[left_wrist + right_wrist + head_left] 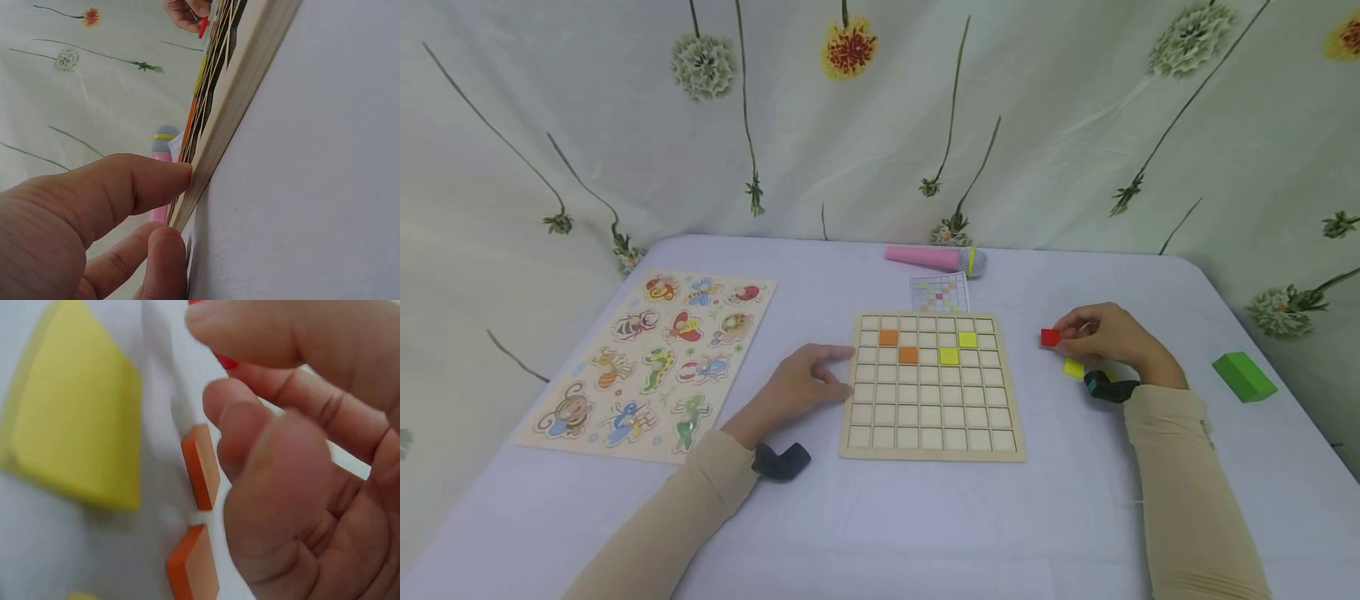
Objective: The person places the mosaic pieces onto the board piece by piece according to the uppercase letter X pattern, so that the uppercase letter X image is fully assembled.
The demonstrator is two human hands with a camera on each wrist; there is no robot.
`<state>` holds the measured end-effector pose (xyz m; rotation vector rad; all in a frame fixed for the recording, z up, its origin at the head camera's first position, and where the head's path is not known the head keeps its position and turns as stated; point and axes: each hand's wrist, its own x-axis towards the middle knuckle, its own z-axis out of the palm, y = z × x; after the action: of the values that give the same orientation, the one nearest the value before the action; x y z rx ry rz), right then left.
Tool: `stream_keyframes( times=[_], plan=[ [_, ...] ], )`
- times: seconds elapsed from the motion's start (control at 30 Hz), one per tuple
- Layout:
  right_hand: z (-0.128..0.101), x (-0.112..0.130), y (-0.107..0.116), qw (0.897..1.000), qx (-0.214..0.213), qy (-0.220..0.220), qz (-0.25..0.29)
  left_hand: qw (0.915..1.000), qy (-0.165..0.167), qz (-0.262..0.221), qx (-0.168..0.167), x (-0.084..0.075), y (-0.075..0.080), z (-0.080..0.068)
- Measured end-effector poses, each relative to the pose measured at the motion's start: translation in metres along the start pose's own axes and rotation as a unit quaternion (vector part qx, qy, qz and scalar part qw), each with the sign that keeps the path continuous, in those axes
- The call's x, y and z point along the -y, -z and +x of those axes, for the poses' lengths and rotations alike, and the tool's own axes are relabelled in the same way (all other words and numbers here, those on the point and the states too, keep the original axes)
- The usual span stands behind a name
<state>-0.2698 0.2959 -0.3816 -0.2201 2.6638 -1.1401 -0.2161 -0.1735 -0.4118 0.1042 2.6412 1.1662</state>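
A wooden grid board (932, 450) lies in the middle of the table, with two orange tiles (888, 337) and two yellow tiles (967, 339) in its upper rows. My left hand (838, 371) rests on the table with relaxed fingers touching the board's left edge (237, 106). To the right of the board, my right hand (1063, 333) pinches a red tile (1049, 337) just above the table. A loose yellow tile (1073, 367) lies beside that hand. The right wrist view shows the yellow tile (75, 425) and two loose orange tiles (201, 465) under the fingers.
A pattern card (940, 293) and a pink toy microphone (932, 258) lie behind the board. An animal puzzle board (651, 362) sits on the left, and a green block (1243, 375) is at the far right. A flowered curtain hangs behind the table.
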Motion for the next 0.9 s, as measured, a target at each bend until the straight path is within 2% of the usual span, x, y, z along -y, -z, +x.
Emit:
stream_keyframes(
  times=[0.37, 0.9],
  plan=[
    [0.006, 0.021, -0.012, 0.999, 0.007, 0.036, 0.026, 1.0000, 0.002, -0.002, -0.001, 0.000, 0.000, 0.000],
    [0.016, 0.046, -0.034, 0.993, 0.042, 0.069, 0.089, 1.0000, 0.004, 0.002, 0.001, -0.001, 0.001, 0.000]
  ],
)
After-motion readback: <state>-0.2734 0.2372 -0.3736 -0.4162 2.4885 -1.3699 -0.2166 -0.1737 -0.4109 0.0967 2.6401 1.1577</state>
